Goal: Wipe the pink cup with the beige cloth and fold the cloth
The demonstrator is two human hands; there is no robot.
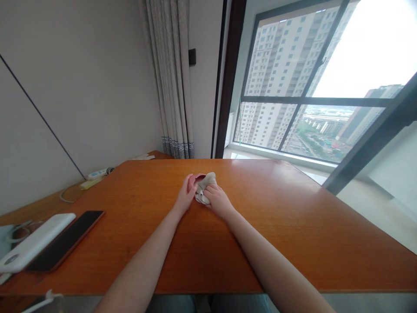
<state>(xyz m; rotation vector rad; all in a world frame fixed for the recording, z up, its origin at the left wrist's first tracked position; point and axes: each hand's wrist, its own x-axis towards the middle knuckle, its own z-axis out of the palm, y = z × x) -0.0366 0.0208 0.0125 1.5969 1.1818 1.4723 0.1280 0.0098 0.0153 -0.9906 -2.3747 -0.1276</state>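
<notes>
Near the middle of the wooden table (260, 208), my two hands meet over a small pink object with a curved rim (198, 177), which looks like a bowl or cup. My left hand (187, 195) is closed around its left side. A crumpled whitish cloth (210, 178) is gripped in my right hand (217, 198), its folds lying against the pink object and partly inside its rim. The cloth and my fingers hide much of the pink object, so its full shape does not show.
At the left lie a dark phone (67, 241) and a white power bank (41, 239). A power strip (97, 173) with a cable sits by the wall. The table's far edge faces a curtain (172, 87) and a large window (293, 100).
</notes>
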